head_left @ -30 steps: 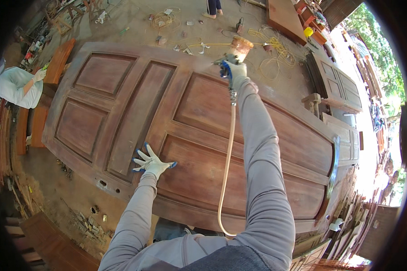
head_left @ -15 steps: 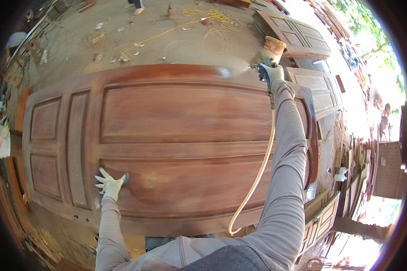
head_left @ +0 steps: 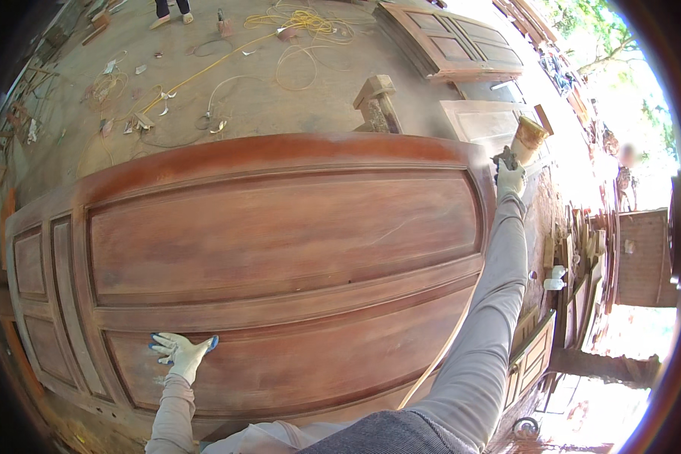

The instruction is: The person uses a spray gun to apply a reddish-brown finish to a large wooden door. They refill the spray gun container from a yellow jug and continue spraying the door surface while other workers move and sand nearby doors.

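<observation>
A large brown panelled wooden door [head_left: 280, 238] lies in front of me, its far edge strip a wetter, redder brown. My right hand [head_left: 511, 180], in a white glove, is wrapped round a spray gun [head_left: 505, 159] at the door's far right corner. A stained cup [head_left: 529, 140] sits on top of the gun, and a pale hose [head_left: 454, 340] runs from it back toward me. Over the door's near left panel is my gloved left hand [head_left: 181, 356], fingers spread, holding nothing. Whether it touches the wood I cannot tell.
Beyond the door, a wooden post [head_left: 378, 106] stands close to its far edge. Stacked panelled doors [head_left: 450, 41] lie at the far right. A tangled yellow hose [head_left: 303, 26] and scraps lie on the floor. Another person's legs [head_left: 172, 11] show at the top. Timber [head_left: 583, 250] leans at right.
My right hand has carried the spray gun rightward along the far edge to the door's corner. The view has shifted right, and more reddish coating shows on the far strip. The left hand stays spread.
</observation>
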